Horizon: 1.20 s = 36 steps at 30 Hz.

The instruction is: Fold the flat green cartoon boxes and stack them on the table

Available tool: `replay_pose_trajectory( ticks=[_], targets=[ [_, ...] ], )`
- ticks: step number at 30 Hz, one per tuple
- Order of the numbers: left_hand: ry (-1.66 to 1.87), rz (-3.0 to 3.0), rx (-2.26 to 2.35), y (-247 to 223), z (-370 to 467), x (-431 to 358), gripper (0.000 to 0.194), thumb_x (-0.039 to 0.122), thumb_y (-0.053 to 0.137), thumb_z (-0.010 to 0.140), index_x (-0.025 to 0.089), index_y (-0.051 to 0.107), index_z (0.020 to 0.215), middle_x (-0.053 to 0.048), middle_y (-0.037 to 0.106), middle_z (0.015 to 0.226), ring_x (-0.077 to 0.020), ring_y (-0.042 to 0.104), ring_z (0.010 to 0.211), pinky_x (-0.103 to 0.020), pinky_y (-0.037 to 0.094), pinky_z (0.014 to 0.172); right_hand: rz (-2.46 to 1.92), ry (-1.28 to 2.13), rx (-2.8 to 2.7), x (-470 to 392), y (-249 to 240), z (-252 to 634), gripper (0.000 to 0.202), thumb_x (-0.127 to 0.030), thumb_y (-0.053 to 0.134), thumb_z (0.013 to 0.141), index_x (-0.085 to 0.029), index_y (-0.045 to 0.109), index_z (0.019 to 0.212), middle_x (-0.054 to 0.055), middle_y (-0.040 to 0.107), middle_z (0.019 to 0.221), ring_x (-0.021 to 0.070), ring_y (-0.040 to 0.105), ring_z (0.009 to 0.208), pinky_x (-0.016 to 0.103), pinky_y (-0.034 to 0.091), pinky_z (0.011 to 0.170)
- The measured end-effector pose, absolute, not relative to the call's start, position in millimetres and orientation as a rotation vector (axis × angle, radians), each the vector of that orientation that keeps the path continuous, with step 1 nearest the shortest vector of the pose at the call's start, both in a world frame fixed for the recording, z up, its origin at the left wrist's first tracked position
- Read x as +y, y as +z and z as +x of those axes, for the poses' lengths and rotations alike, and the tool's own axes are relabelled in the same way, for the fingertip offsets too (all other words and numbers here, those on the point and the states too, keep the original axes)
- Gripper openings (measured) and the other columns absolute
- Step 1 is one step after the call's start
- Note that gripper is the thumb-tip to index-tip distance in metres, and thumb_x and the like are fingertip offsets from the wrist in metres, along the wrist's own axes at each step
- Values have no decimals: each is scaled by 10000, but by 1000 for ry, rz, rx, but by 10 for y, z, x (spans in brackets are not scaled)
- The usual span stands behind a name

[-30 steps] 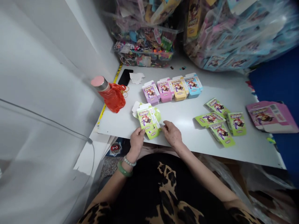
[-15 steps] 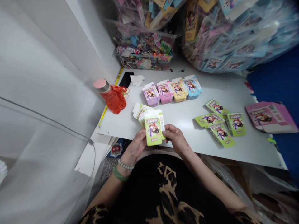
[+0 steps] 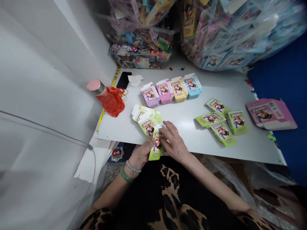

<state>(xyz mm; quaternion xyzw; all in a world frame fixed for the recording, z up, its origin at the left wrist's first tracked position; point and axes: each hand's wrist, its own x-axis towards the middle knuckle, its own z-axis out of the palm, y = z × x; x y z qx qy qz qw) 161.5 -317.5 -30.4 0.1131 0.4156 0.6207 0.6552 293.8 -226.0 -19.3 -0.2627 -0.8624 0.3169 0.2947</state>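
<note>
A green card box [image 3: 155, 147] is upright at the front edge of the table, gripped at its left side by my left hand [image 3: 143, 151]. My right hand [image 3: 174, 142] lies against the box's right side, its fingers spread and partly behind it. Just beyond are more green boxes [image 3: 146, 125] with white flaps, lying overlapped. Purple [image 3: 150, 95], pink [image 3: 164, 91], yellow [image 3: 178, 89] and blue [image 3: 192, 86] box stacks stand in a row farther back. Several green boxes [image 3: 223, 133] lie loosely piled to the right.
A bottle in a red bag [image 3: 111, 102], a black phone [image 3: 124, 80] and a crumpled tissue [image 3: 135, 80] are at the left of the table [image 3: 177, 118]. Large clear bags of boxes [image 3: 237, 38] fill the back. A pink box [image 3: 271, 114] lies at the right edge.
The held box has come lower and nearer my body, turned so it looks narrower. My right hand's fingers have spread. More of the green boxes behind shows, and the view has shifted slightly.
</note>
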Motion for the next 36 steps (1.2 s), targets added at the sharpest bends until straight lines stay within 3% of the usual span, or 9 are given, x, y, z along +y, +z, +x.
replay_pose_trajectory(
  ticks=[4, 7, 11, 14, 18, 22, 27, 31, 36],
  targets=[
    [1263, 294, 863, -281, 1583, -3214, 662, 472, 862, 657, 195, 649, 1219, -98, 729, 1065, -274, 682, 997, -387, 545, 879, -711, 1444, -2106, -2184, -121, 3005, 40, -169, 599, 803, -205, 616, 806, 92, 470, 1476, 328, 388, 1400, 561, 416, 1084],
    [1212, 325, 866, -256, 1590, -3162, 700, 411, 919, 576, 179, 655, 1181, -89, 733, 988, -238, 697, 903, -325, 542, 800, -748, 1910, -1828, -2132, -53, 3063, 207, -263, 708, 755, -188, 547, 647, 69, 452, 1501, 316, 513, 1288, 476, 513, 967],
    [1395, 319, 1066, -261, 1640, -3057, 586, 383, 893, 617, 152, 664, 1105, -78, 737, 984, -222, 693, 878, -343, 535, 828, -850, 1926, -1388, -2147, -117, 3072, 335, -332, 778, 702, -253, 644, 998, 61, 538, 1429, 270, 531, 1271, 429, 471, 1018],
    [1476, 391, 1259, -304, 1662, -3033, 513, 382, 865, 652, 163, 658, 1067, -69, 735, 1034, -233, 683, 918, -365, 531, 849, -888, 2042, -1338, -2212, -237, 3044, 502, -369, 734, 750, -261, 567, 1211, 57, 713, 1108, 240, 656, 1027, 417, 515, 917],
    [1418, 540, 1260, -353, 1662, -3061, 454, 445, 769, 768, 176, 643, 1112, -80, 719, 1064, -243, 659, 1002, -368, 517, 875, -997, 1964, -1299, -2253, -374, 3026, 413, -380, 702, 756, -232, 589, 1125, 15, 728, 857, 212, 665, 814, 374, 534, 798],
    [1394, 544, 1230, -382, 1671, -3081, 381, 407, 765, 779, 164, 665, 1055, -80, 718, 1020, -242, 660, 976, -375, 510, 878, -1069, 1813, -1333, -2274, -427, 3035, 400, -385, 699, 759, -229, 631, 1121, 17, 726, 861, 213, 662, 842, 367, 530, 819],
    [1597, 509, 1376, -425, 1690, -3084, 615, 346, 816, 718, 238, 584, 1277, -58, 711, 1081, -221, 653, 1002, -359, 507, 896, -1079, 1784, -1220, -2349, -454, 3040, 517, -402, 719, 750, -241, 564, 1216, 32, 734, 876, 215, 681, 838, 388, 548, 811],
    [1461, 590, 1282, -447, 1648, -3097, 491, 313, 823, 703, 240, 660, 1161, -33, 694, 1110, -197, 626, 1020, -339, 483, 929, -1088, 1663, -1408, -2281, -492, 3135, 402, -404, 718, 746, -246, 647, 1108, 47, 719, 1015, 216, 661, 925, 391, 526, 870],
    [1299, 613, 1223, -499, 1591, -3151, 323, 347, 803, 721, 201, 665, 973, 7, 659, 879, -137, 596, 793, -290, 484, 777, -1058, 1966, -1589, -2169, -422, 3269, 223, -392, 742, 699, -213, 670, 810, -30, 628, 701, 149, 572, 668, 295, 489, 667]
  ],
)
